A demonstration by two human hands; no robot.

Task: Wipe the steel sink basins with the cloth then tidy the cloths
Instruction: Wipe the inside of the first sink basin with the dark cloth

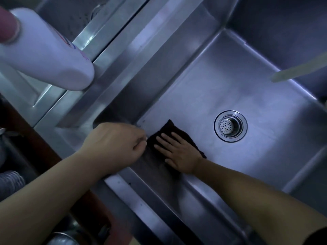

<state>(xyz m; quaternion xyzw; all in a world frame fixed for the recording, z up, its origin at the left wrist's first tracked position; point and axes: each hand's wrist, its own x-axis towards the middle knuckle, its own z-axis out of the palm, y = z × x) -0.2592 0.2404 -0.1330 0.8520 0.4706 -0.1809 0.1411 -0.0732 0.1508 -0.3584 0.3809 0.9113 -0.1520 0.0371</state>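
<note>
The right hand presses flat, fingers straight, on the dark cloth lying on the steel basin floor near the drain. The left hand rests curled at the basin rim, its fingertips hidden, so I cannot tell whether it pinches the cloth's edge. A white bottle at upper left is blurred and cut off.

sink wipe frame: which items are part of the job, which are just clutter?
In the job:
- dark cloth, on the basin floor
- steel basin
- right hand, flat on the cloth
- left hand, fingers curled at the cloth's edge; grip unclear

Lying about:
- white bottle on the ledge
- drain strainer
</note>
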